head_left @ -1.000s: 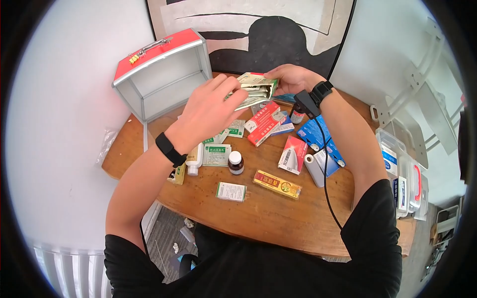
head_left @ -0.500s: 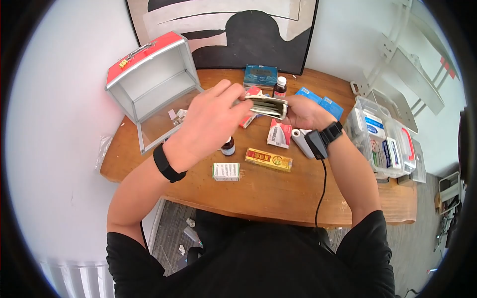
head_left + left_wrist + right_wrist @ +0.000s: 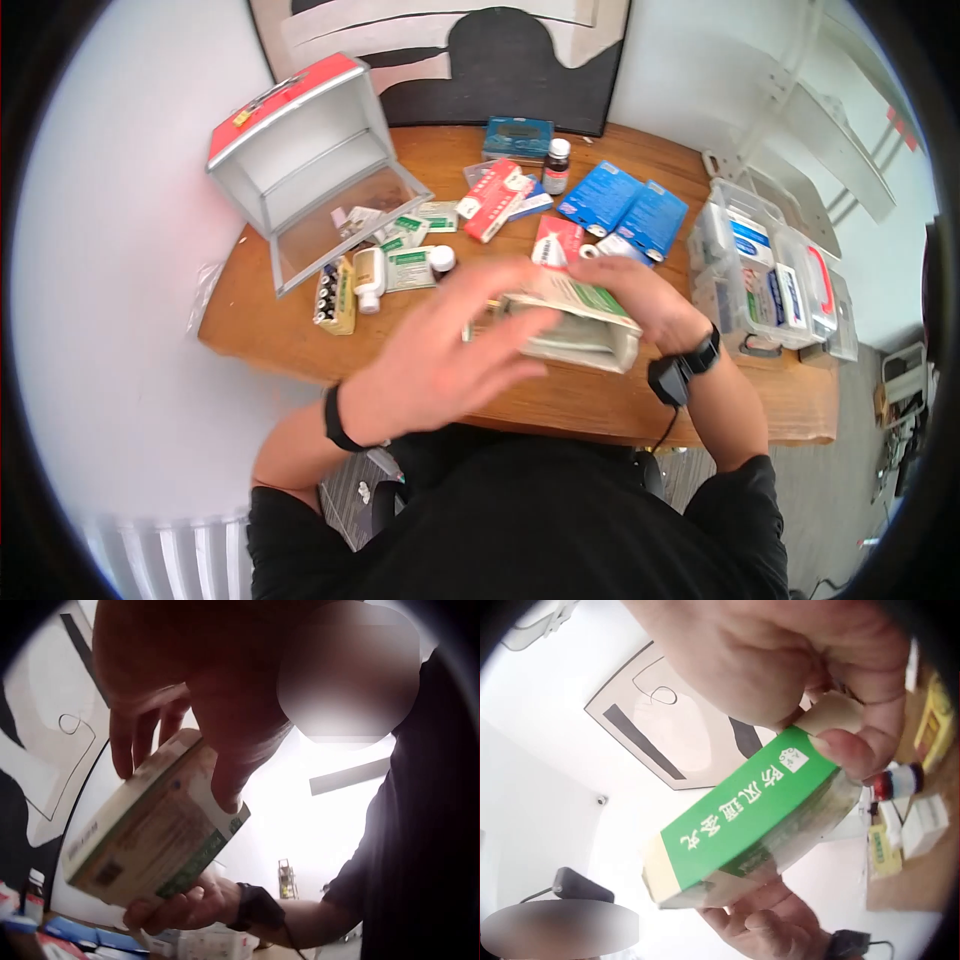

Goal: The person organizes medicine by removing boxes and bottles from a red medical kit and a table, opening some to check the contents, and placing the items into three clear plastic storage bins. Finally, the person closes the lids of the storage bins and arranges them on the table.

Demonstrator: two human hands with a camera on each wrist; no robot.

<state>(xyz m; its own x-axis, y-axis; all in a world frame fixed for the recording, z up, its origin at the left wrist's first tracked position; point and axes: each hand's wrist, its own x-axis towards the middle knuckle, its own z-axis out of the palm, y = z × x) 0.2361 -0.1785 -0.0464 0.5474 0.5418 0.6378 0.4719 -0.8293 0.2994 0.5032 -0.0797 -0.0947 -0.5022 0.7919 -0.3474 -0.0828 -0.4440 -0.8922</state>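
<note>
Both hands are at a green and cream medicine box [image 3: 572, 292], held above the front of the table. Its open end faces the body and pale contents show inside. My right hand [image 3: 648, 302] grips the right side of the box; in the right wrist view its thumb [image 3: 847, 754] presses beside the green panel. My left hand [image 3: 435, 350] is blurred at the left side; in the left wrist view its thumb [image 3: 229, 784] lies on one face, with fingers across the box. Brown bottles, one [image 3: 557, 168] at the back, stand beyond.
A red-topped case [image 3: 290, 100] stands open at the left. Green-and-white sachets [image 3: 410, 268], a white bottle [image 3: 369, 275], a yellow pack of vials [image 3: 336, 295], a red box [image 3: 494, 200] and blue packs [image 3: 600, 192] lie about. A clear bin [image 3: 720, 310] stands at the right.
The hands and the box have come down and closer to the body. The box has turned so its open end shows toward the person. Sachets and bottles at left are uncovered.
</note>
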